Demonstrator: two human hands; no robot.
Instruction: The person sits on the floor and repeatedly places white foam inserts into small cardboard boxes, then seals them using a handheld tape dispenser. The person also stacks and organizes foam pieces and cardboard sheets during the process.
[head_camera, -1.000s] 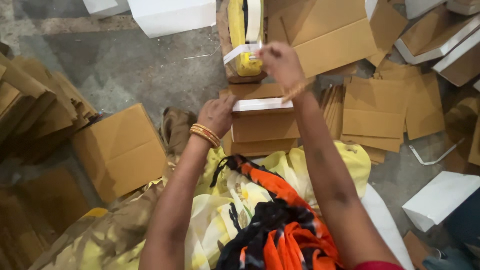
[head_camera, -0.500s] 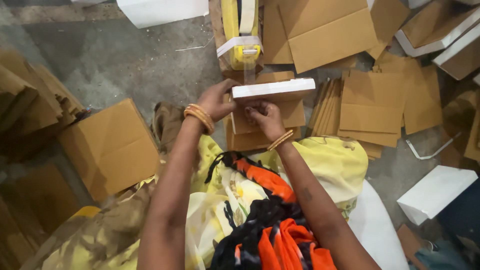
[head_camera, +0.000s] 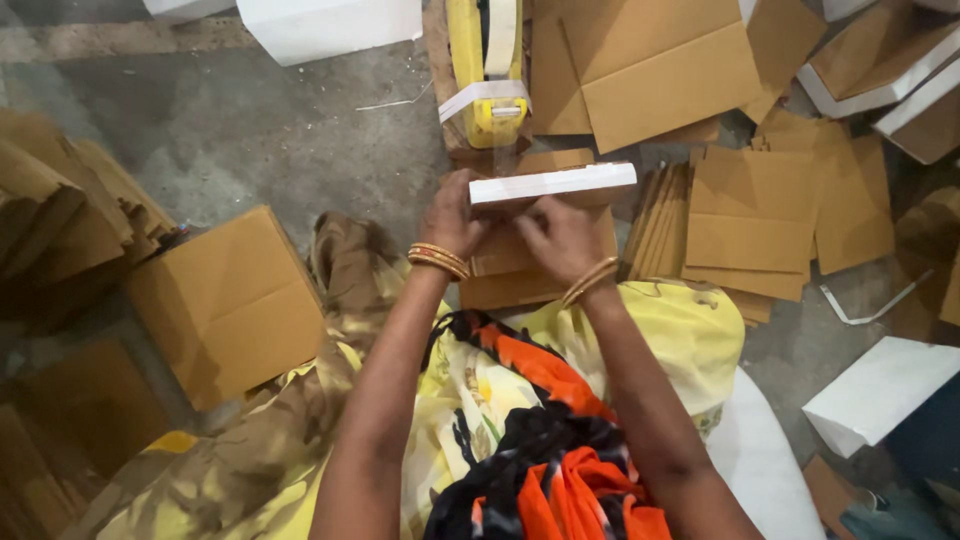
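Brown cardboard filled the frame as I held a small flat box (head_camera: 545, 215) at centre, its white edge turned up toward me. My left hand (head_camera: 455, 218) was closed on its left end, my right hand (head_camera: 560, 238) pressed against its brown face just below the white edge; the fingertips of both were tucked behind or under the card, so how far they wrapped round I could not tell. Gold bangles (head_camera: 437, 259) ringed the left wrist.

Directly above the box, at top centre, a yellow tape dispenser (head_camera: 487, 70) lay with a white strip across it, its upper end cut off by the frame. A folded brown carton (head_camera: 645, 70) lay just to its right, and a stack of flat brown sheets (head_camera: 750, 225) sat right of my hands, their far edges lost under one another. A single brown carton (head_camera: 225, 300) lay at middle left, beside a dim, blurred pile of cardboard (head_camera: 60, 220) at the left edge. White foam blocks showed at the top left (head_camera: 330, 25) and lower right (head_camera: 880, 390), the former cropped. My lap, in yellow and orange cloth (head_camera: 540, 430), hid the floor below.
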